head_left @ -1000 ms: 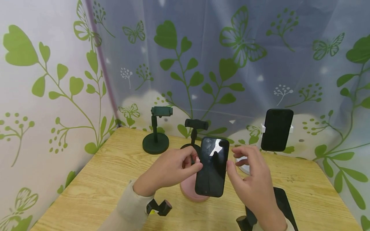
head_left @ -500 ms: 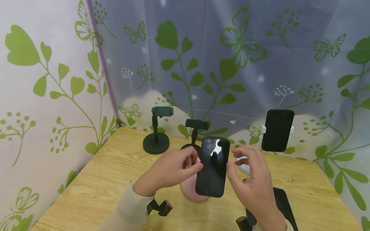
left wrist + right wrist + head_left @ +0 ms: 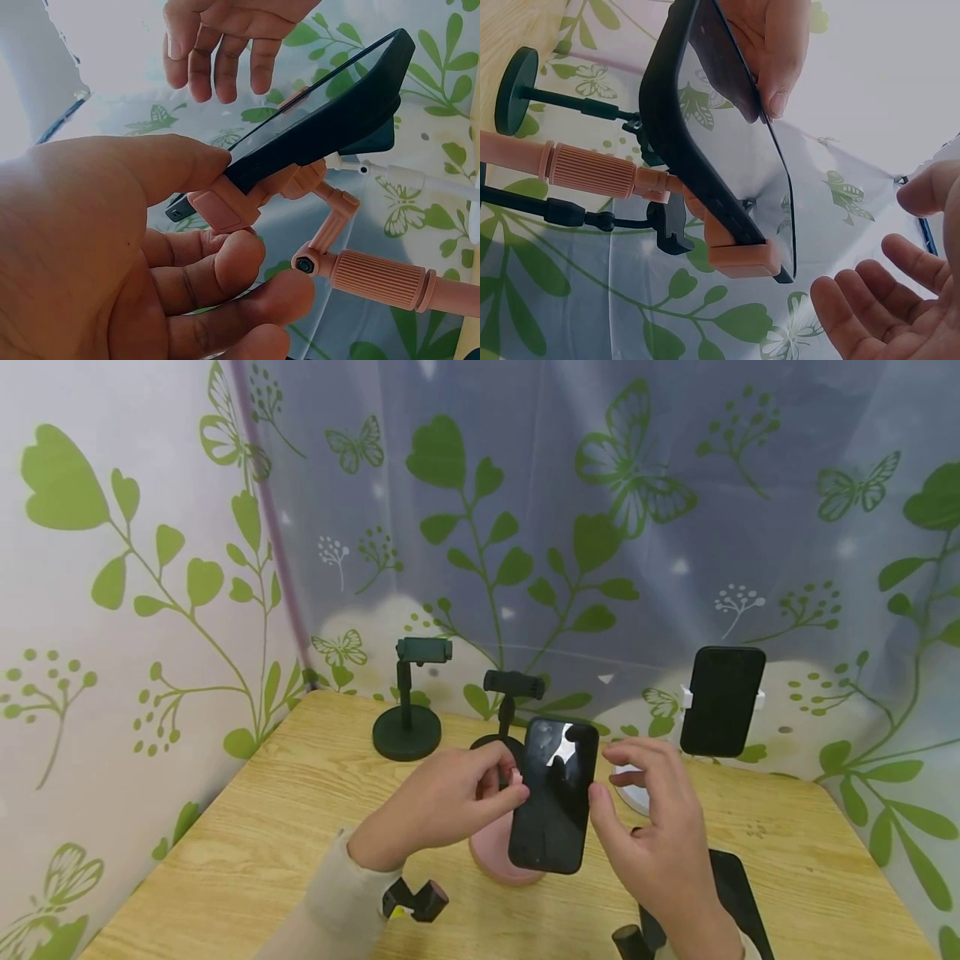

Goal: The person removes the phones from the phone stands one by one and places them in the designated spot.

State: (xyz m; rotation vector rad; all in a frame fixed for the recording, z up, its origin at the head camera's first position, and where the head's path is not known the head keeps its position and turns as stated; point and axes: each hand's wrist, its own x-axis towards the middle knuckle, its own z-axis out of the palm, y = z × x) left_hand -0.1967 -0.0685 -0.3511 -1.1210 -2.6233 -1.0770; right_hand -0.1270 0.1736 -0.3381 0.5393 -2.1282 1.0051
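A black smartphone sits tilted in the clamp of a pink phone stand, its screen facing up toward me. My left hand is at the phone's left edge; in the left wrist view its thumb and fingers pinch the pink clamp arm. My right hand hovers beside the right edge with fingers loosely bent and holds nothing. In the right wrist view a gap separates its fingers from the other clamp arm, which grips the phone's side.
Behind stand a dark green phone stand and a black phone stand. At right, a white stand holds another black phone. A dark flat device lies partly under my right wrist. Patterned curtains border the wooden table.
Both hands and the phone keep their places relative to each other. The whole head view has shifted very slightly.
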